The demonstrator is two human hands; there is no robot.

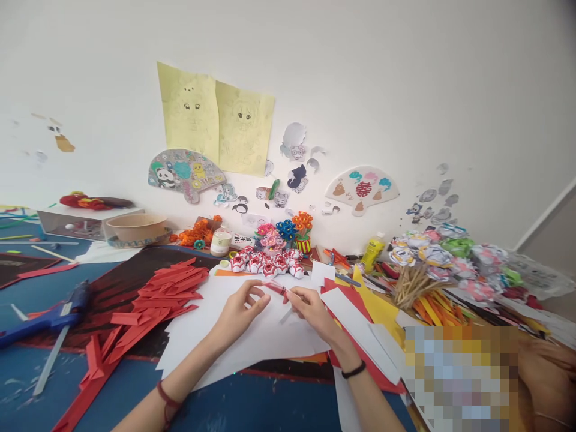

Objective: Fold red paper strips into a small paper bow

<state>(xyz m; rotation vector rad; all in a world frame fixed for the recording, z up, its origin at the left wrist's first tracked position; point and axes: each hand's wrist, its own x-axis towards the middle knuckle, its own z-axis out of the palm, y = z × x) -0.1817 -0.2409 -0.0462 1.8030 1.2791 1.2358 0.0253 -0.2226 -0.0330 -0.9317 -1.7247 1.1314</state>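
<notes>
Many folded red strips (166, 294) lie on the bench (128, 384) at left. Next, the left hand (243, 307) curls, thumb and fingers slightly parted near a slim red piece (276, 289); whether that grip touches it, I cannot tell. The piece is over white paper (270, 339), pinched in the narrowed grip of the right hand (311, 307). Farther right lies a yellow sheet (378, 303).
</notes>
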